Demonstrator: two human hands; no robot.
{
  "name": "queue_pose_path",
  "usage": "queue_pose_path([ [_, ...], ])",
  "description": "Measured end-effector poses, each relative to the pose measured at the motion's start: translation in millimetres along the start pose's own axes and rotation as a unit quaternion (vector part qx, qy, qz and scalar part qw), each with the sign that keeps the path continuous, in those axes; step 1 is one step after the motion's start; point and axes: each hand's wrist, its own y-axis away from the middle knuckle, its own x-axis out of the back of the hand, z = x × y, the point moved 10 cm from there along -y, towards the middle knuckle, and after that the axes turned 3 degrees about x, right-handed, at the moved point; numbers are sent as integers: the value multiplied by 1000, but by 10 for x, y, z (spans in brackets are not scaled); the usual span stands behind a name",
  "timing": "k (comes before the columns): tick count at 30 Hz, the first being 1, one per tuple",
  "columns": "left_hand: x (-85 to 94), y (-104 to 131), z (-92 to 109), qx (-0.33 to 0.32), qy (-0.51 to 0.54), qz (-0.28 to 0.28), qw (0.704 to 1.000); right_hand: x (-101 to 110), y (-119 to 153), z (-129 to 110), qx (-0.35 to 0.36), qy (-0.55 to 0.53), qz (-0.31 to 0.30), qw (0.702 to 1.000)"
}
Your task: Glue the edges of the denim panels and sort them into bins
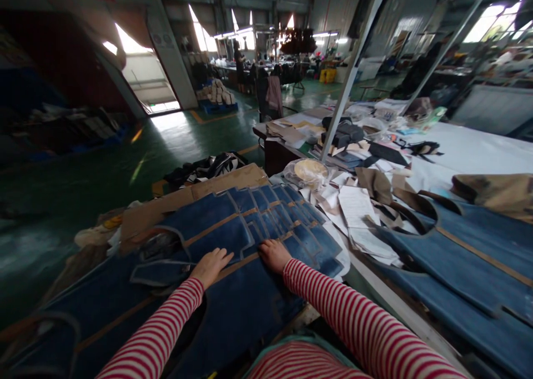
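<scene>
Dark blue fabric pieces (pixel 250 307) with tan strips and grey-bound edges lie overlapped in a stack in front of me. My left hand (pixel 211 267) rests on the stack, fingers stretched out toward the right over a tan strip (pixel 239 266). A little to its right, my right hand (pixel 275 256) has its fingers curled at the upper edge of the nearest blue piece, seemingly pinching it; the fingertips are partly hidden. Beyond both hands, stepped edges of several more blue pieces (pixel 266 223) fan out.
Brown cardboard (pixel 158 210) lies behind the stack. To the right, a slanting metal post (pixel 353 68) rises by a table with paper sheets (pixel 357 207), scraps and more blue pieces (pixel 470 246). A wrapped tan roll (pixel 310 170) sits near the corner. A person (pixel 239 62) stands far off.
</scene>
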Motion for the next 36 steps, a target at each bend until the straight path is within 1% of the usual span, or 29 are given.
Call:
queue_pose_path([
  [2,-43,-9,-50,7,18,-8,1000,2,14,-10,-3,-1,-5,1000],
  [5,-154,-40,-122,32,38,-31,998,27,-2,-12,-11,-3,-20,1000],
  [8,-241,-55,-144,47,55,-54,996,118,-161,40,-31,-16,-49,998],
  [11,-244,-45,-141,52,68,-61,994,327,-521,107,-48,-32,-52,997],
  [13,-228,-32,-142,58,74,-63,994,482,-836,138,-58,-39,-39,997],
  [15,-219,-21,-143,63,78,-63,993,577,-1156,159,-74,-45,-29,996],
  [17,-223,-17,-149,68,81,-60,993,592,-1442,178,-94,-49,-27,994],
  [19,-242,-18,-159,73,85,-56,992,540,-1673,202,-115,-55,-29,991],
  [22,-265,-19,-174,75,96,-49,991,411,-1904,254,-141,-65,-33,987],
  [25,-254,1,-178,76,112,-39,990,302,-2003,310,-153,-74,-32,985],
  [27,-229,21,-171,79,126,-31,988,278,-2010,338,-153,-75,-23,985],
  [31,-168,28,-153,99,157,-5,983,317,-1947,391,-148,-57,10,987],
  [33,-141,33,-173,114,174,9,978,328,-1912,411,-145,-42,15,988],
  [35,-113,96,-217,130,191,22,973,332,-1886,415,-136,-25,17,990],
  [36,-97,169,-244,138,199,29,970,335,-1875,413,-130,-17,17,991],
])
